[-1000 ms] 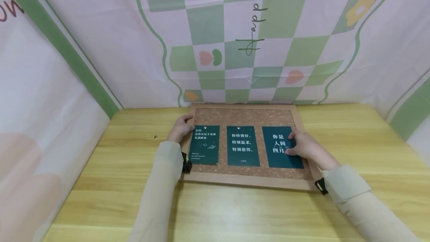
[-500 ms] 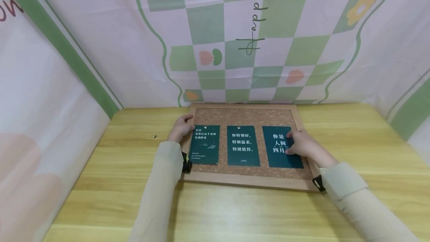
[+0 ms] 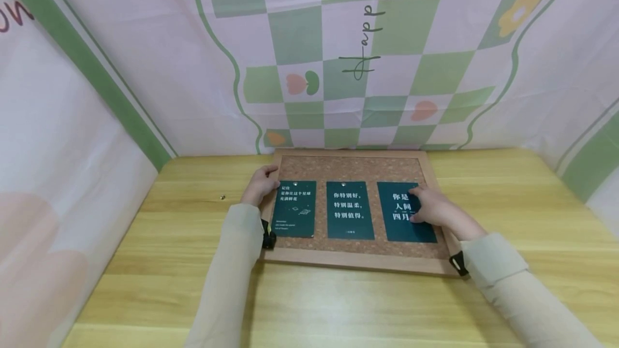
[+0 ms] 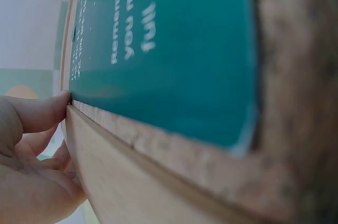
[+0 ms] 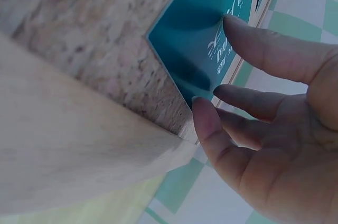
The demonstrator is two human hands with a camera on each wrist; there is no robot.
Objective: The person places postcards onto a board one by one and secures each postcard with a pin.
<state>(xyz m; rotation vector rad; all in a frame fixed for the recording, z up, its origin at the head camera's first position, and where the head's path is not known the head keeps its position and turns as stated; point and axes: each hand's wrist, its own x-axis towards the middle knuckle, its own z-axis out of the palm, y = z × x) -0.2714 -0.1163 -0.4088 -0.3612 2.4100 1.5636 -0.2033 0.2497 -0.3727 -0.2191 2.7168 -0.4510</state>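
A wood-framed corkboard (image 3: 350, 168) lies on the table with three dark green cards on it. The left card (image 3: 295, 219) and the middle card (image 3: 350, 208) each have a small pin (image 3: 344, 183) near the top edge. My left hand (image 3: 259, 186) grips the board's left edge, thumb on top and fingers round the outer side, as the left wrist view also shows. My right hand (image 3: 442, 211) rests over the right card (image 3: 408, 234), fingers spread. In the right wrist view, the thumb (image 5: 251, 42) is at that card's face and the other fingertips are by its edge.
A small shiny metal piece (image 3: 222, 197) lies on the wooden table (image 3: 184, 262), left of the board. Behind the board hangs a green and white checkered cloth (image 3: 300, 26), and another cloth (image 3: 58, 176) hangs at the left.
The right hand's upper fingertips have slid slightly left over the right card, and its wrist has shifted a little left. The left hand and the board stay in place.
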